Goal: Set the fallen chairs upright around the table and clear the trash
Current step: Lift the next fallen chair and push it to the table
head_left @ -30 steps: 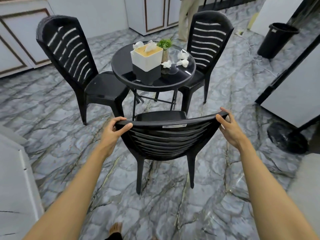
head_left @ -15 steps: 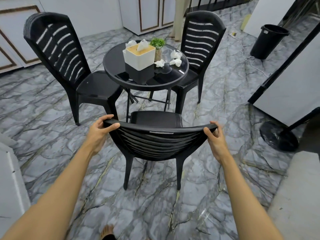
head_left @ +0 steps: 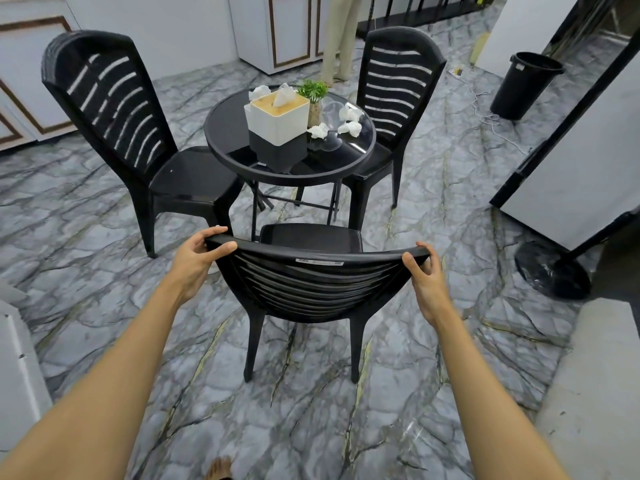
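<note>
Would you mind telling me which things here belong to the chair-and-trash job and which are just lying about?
Job: near chair, gripped by left hand and right hand; left chair; far chair; table; crumpled tissues; black bin, probably.
Lying about: tissue box; potted plant; fan base; white cable.

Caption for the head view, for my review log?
Left hand and right hand grip the backrest of the near chair, upright at the round table; crumpled tissues lie on it.
</note>
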{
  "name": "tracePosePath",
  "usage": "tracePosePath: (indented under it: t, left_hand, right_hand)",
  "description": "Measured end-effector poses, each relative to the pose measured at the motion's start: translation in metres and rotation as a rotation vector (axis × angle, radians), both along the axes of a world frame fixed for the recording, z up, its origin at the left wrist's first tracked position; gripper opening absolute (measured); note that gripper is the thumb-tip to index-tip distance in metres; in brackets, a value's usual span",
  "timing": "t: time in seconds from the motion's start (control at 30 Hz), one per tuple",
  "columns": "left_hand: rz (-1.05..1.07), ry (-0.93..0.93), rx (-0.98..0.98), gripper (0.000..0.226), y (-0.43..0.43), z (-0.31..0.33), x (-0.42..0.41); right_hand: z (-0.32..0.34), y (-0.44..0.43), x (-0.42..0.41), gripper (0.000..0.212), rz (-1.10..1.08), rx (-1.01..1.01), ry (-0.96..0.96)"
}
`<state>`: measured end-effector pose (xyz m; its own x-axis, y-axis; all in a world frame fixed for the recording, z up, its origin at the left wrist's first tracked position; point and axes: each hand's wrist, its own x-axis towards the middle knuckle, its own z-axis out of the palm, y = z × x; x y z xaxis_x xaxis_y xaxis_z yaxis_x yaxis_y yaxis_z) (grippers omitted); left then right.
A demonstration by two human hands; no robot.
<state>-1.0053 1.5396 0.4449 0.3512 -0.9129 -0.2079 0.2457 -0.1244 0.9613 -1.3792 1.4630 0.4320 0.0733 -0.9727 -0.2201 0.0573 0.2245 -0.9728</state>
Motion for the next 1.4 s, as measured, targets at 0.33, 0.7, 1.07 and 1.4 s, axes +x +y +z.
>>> tracePosePath:
  t: [0.33, 0.7, 1.07, 1.4]
  left_hand:
    - [-0.068, -0.099, 0.053, 0.025, 0.006, -0.006, 0.005]
    - [-0.136, -0.315, 0.125, 0.051, 0.023, -0.009, 0.012]
    - [-0.150, -0.551, 0.202, 0.054, 0.008, 0.034, 0.046]
    - [-0.199, -0.871, 0.270, 0.047, 0.003, 0.061, 0.190]
  right_hand:
    - [0.001, -0.002, -0.006, 0.070, 0.090, 0.016, 0.102]
    - [0.009, 0.002, -0.006, 0.102, 0.172, 0.054, 0.154]
    - [0.060, -0.011, 0.033, 0.087, 0.074, -0.088, 0.395]
    - [0.099, -0.039, 0.303, 0.061, 0.659, -0.434, 0.832]
